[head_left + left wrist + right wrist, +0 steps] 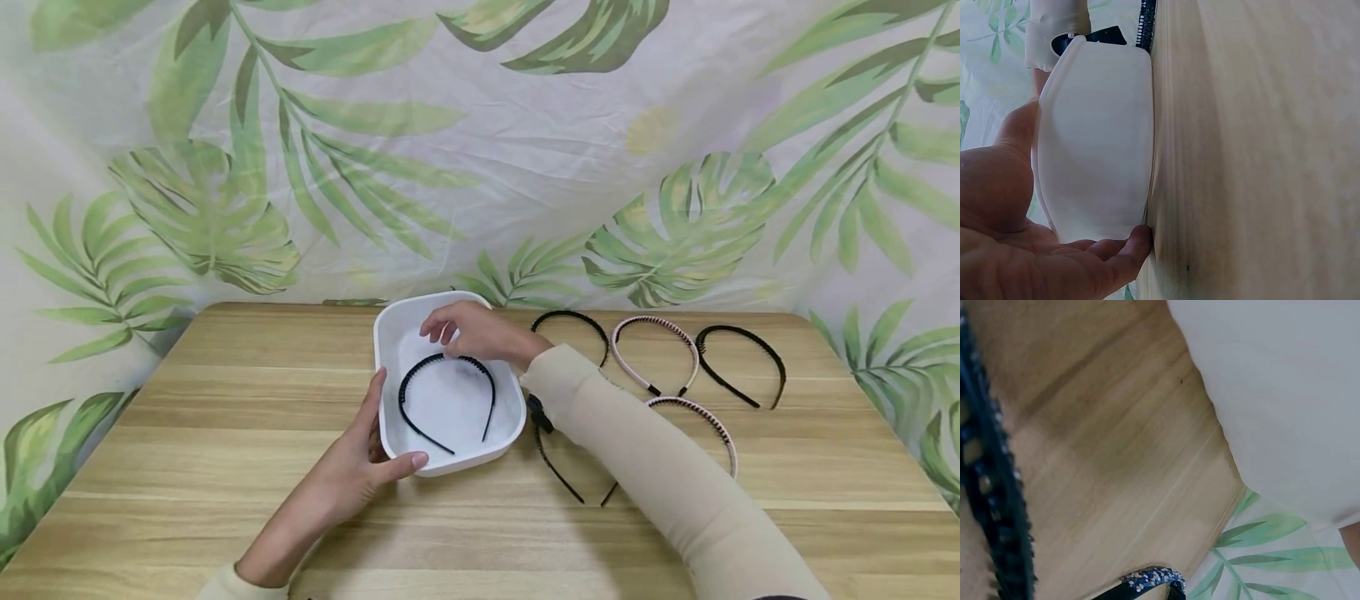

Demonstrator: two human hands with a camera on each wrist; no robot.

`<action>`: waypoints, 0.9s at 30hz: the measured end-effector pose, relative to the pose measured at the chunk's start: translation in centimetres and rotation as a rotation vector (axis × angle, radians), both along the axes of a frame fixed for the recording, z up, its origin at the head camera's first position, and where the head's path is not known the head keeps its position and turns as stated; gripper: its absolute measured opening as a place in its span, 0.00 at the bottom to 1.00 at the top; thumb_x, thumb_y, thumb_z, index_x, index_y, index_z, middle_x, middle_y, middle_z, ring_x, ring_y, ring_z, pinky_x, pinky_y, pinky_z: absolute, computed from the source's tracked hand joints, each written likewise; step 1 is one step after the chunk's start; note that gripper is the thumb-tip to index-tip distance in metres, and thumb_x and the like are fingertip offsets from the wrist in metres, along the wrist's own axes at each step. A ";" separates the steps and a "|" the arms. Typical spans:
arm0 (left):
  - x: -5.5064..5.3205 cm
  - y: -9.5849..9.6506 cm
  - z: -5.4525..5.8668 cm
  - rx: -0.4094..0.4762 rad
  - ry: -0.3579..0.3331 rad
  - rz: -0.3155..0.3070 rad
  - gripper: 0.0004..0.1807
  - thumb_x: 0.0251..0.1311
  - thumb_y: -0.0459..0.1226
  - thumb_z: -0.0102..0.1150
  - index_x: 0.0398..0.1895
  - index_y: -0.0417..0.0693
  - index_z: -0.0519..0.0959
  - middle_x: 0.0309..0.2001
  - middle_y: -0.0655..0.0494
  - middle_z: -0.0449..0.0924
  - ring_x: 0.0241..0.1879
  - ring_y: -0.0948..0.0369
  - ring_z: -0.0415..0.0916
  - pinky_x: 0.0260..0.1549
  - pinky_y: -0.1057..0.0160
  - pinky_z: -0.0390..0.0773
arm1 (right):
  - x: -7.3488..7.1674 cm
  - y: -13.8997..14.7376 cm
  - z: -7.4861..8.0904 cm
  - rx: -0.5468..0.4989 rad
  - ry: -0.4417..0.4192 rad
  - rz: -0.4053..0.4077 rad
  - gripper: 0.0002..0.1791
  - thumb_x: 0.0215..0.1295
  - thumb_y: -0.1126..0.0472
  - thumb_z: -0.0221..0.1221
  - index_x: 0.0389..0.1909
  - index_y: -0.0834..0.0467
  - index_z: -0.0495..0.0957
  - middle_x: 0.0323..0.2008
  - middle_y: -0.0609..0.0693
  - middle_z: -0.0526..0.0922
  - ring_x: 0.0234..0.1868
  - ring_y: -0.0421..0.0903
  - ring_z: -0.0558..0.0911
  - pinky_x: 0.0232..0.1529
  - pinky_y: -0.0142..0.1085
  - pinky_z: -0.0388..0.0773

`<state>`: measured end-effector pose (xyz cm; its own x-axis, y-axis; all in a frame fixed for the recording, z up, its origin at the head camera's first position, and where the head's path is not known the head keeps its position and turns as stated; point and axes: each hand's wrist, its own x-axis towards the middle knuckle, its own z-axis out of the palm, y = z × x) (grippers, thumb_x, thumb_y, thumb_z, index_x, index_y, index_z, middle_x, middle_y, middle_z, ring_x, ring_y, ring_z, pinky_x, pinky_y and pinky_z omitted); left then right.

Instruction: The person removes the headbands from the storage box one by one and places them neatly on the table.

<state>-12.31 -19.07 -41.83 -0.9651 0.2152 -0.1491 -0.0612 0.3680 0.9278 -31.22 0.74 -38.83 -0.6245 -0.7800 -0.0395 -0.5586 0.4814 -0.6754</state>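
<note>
A white plastic tub [397,312] stands on the table, a black toothed headband [403,400] lying inside it. My left hand [348,471] grips the tub's near left corner, its thumb at the front rim and its fingers along the side. In the left wrist view, that hand [1035,250] is against the tub's outer wall [1097,137]. Over the tub, my right hand [480,332] hovers with loosely bent fingers, just above the headband's curved top, part of which it hides. The right wrist view is largely filled by the sleeve [1279,394].
Right of the tub lie a black headband [572,313], a pink headband [654,320] and another black headband [750,335]. Nearer, a second pink headband [705,410] and a dark one [558,471] are partly hidden by my right arm. A leaf-patterned cloth [525,167] hangs behind the table.
</note>
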 end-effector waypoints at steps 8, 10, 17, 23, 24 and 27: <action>0.0 0.0 -0.2 -0.010 0.023 -0.012 0.67 0.65 0.43 0.73 0.86 0.56 0.25 0.85 0.36 0.41 0.81 0.46 0.55 0.68 0.58 0.71 | -0.4 -0.4 -0.1 0.049 0.019 0.025 0.22 0.64 0.75 0.59 0.60 0.63 0.83 0.52 0.58 0.88 0.54 0.52 0.85 0.51 0.32 0.80; 0.0 0.0 -0.3 -0.009 0.027 -0.016 0.67 0.65 0.43 0.73 0.86 0.56 0.25 0.85 0.37 0.40 0.81 0.46 0.53 0.68 0.58 0.71 | -0.5 -0.6 -0.1 0.061 0.022 0.026 0.22 0.64 0.75 0.60 0.59 0.63 0.83 0.51 0.57 0.88 0.53 0.51 0.85 0.51 0.31 0.80; 0.1 -0.1 -0.2 -0.014 0.015 -0.008 0.68 0.65 0.43 0.73 0.86 0.57 0.25 0.85 0.37 0.40 0.81 0.46 0.55 0.68 0.57 0.72 | -0.8 -0.9 -0.2 0.124 0.027 0.044 0.21 0.64 0.75 0.61 0.58 0.62 0.84 0.51 0.57 0.88 0.51 0.49 0.86 0.50 0.30 0.80; 0.1 0.0 -0.3 -0.016 0.017 -0.006 0.67 0.65 0.42 0.73 0.86 0.59 0.25 0.84 0.36 0.42 0.80 0.46 0.58 0.67 0.58 0.73 | -0.6 -1.0 -0.1 0.164 0.030 0.042 0.20 0.65 0.74 0.64 0.58 0.62 0.84 0.51 0.57 0.88 0.53 0.50 0.86 0.52 0.33 0.80; 0.1 -0.1 -0.3 -0.017 0.017 -0.005 0.67 0.65 0.42 0.73 0.86 0.59 0.25 0.84 0.36 0.43 0.79 0.46 0.59 0.67 0.59 0.73 | -0.5 -1.1 -0.1 0.166 0.032 0.040 0.20 0.65 0.74 0.64 0.58 0.62 0.84 0.51 0.57 0.88 0.53 0.50 0.86 0.52 0.33 0.80; 0.1 -0.1 -0.3 -0.023 0.017 -0.005 0.67 0.65 0.43 0.73 0.86 0.59 0.25 0.84 0.36 0.43 0.79 0.46 0.60 0.66 0.60 0.74 | -0.5 -1.1 -0.1 0.168 0.034 0.039 0.20 0.65 0.74 0.64 0.58 0.62 0.84 0.51 0.57 0.88 0.52 0.50 0.85 0.53 0.33 0.80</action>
